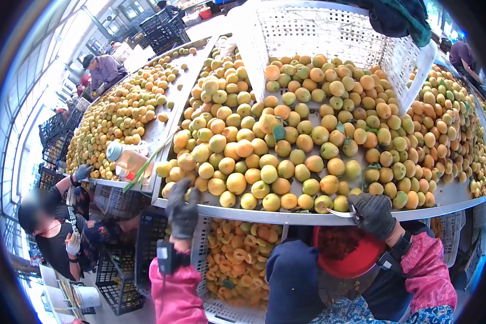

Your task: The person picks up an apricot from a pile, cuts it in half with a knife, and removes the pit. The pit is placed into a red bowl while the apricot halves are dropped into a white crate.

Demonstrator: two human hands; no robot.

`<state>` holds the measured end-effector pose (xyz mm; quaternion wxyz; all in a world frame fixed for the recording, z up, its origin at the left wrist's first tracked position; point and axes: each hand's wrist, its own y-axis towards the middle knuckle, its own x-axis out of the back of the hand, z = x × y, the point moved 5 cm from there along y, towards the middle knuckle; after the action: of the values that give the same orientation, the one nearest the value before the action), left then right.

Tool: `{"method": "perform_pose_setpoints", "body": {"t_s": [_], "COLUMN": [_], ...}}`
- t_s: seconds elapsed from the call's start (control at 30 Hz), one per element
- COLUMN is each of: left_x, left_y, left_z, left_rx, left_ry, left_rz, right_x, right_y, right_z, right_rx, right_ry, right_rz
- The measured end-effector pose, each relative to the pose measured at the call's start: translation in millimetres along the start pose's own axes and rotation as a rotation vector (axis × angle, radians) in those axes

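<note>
Head view showed the left hand (182, 211) open and empty, its fingertips just beside the nearest apricots (217, 186) lying straight ahead behind the table rim (264, 217), while the right hand (373, 215) clenched a knife (340, 213) pointing left.

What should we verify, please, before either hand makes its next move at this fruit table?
1. Is the left hand free: ok, gloved, open, holding nothing, at the table rim.
2. Is the knife gripped: ok, the right hand is closed on it, blade pointing left.
3. Is the blade clear of the left hand: ok, well apart.
4. Is fruit within reach: ok, piled up to the rim.
5. Is there room in the crate of halves below: ok, looks part filled.
6. Is there room in the red bowl: cannot tell, partly hidden.
</note>
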<state>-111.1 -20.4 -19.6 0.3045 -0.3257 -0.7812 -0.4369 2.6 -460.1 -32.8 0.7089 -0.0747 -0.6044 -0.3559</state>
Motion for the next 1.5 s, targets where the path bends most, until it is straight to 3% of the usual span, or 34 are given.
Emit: {"method": "perform_pose_setpoints", "body": {"t_s": [0.07, 0.13, 0.2, 0.33, 0.53, 0.63, 0.67, 0.73, 0.87, 1.0, 1.07, 1.17, 1.2, 1.27, 1.3, 1.43, 1.5], "left_x": [-36.0, -66.7, -104.1, -126.6, -122.3, -108.0, -105.1, -83.9, -28.7, 40.9, 69.8, 108.5, 116.3, 118.1, 112.0, 43.4, 7.8], "left_y": [24.3, 44.5, 56.6, 72.1, 62.2, 47.8, 42.0, 36.1, 4.6, -43.1, -75.5, -118.4, -123.0, -122.2, -116.7, -50.1, -11.5], "left_z": [-34.3, -71.6, -82.0, -74.4, -67.7, -67.5, -65.9, -71.5, -68.0, -29.8, 29.9, 105.0, 113.6, 126.9, 122.2, 47.5, -10.7], "left_rx": [-0.248, -0.340, -0.267, -0.282, -0.251, -0.234, -0.234, -0.167, -0.048, 0.031, 0.134, 0.245, 0.335, 0.292, 0.292, 0.183, -0.048], "left_ry": [0.010, 0.194, 0.514, 0.637, 0.487, 0.210, 0.213, -0.189, -0.403, -0.129, -0.013, 0.658, 0.682, 0.560, 0.559, 0.021, -0.065], "left_rz": [-0.010, 0.177, 0.504, 0.639, 0.566, 0.255, 0.252, 0.050, -0.036, -0.087, -0.075, -0.091, -0.121, -0.116, -0.112, -0.124, -0.015], "right_x": [-2.8, -2.7, -5.0, -6.5, -3.2, -3.5, -3.5, -4.8, -2.4, -5.8, -8.2, -8.0, -8.2, -8.2, -10.5, -11.8, -10.5], "right_y": [-1.5, -0.7, -1.6, -4.1, -6.4, -7.9, -7.8, -7.9, -6.0, -6.1, -6.8, -7.6, -7.5, -8.1, -9.4, -10.7, -9.5], "right_z": [-1.5, -2.2, -3.1, -4.0, -3.2, -2.3, -2.6, -3.9, -3.0, -5.4, -7.4, -6.8, -7.0, -7.3, -8.0, -11.2, -10.8], "right_rx": [-0.005, -0.013, -0.024, 0.016, 0.025, 0.045, 0.048, 0.048, 0.028, -0.002, -0.013, -0.002, -0.003, 0.011, 0.009, -0.026, -0.038], "right_ry": [-0.054, -0.070, -0.084, -0.091, -0.087, -0.077, -0.064, -0.058, -0.055, 0.002, 0.017, 0.011, 0.012, -0.003, -0.003, 0.017, 0.005], "right_rz": [0.050, 0.065, 0.085, 0.034, 0.054, 0.016, 0.007, -0.018, 0.007, 0.005, 0.026, 0.035, 0.032, 0.009, 0.012, 0.007, 0.008]}}
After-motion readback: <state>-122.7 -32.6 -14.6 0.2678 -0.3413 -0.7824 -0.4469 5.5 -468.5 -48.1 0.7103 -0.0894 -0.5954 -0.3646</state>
